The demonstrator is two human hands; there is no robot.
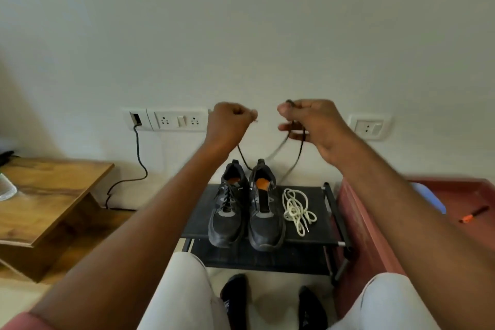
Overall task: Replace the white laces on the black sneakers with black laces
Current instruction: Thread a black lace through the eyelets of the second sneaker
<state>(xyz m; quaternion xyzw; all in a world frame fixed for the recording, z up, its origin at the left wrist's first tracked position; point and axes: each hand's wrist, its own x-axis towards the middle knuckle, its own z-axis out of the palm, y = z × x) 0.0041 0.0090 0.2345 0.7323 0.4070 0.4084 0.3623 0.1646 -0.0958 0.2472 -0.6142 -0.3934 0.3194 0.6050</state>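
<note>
Hands raised above a low black rack, stretching a black lace between them; the left hand is curled into a fist that pinches one end of the lace, and the right hand pinches the other run between thumb and forefinger, with slack looped over its fingers. Both runs drop to the right shoe, which shows no lacing over its tongue; just where the lace enters the shoe cannot be told through motion blur. The left shoe beside it already carries dark lacing. The white laces lie in a loose heap on the rack, just right of the shoes and apart from them. An orange pen lies on the red surface at far right; a wooden table stands at left.

Judged step: evening the two ends before threading upward. To do it well, both hands should pull to matching height so the ends come out equal; the lace should lie flat and untwisted across the lowest eyelets; tension should be gentle, since a sharp tug could lift or tip the shoe off the rack. The looped slack on the right hand should be shaken free first, lest it knot.
</note>
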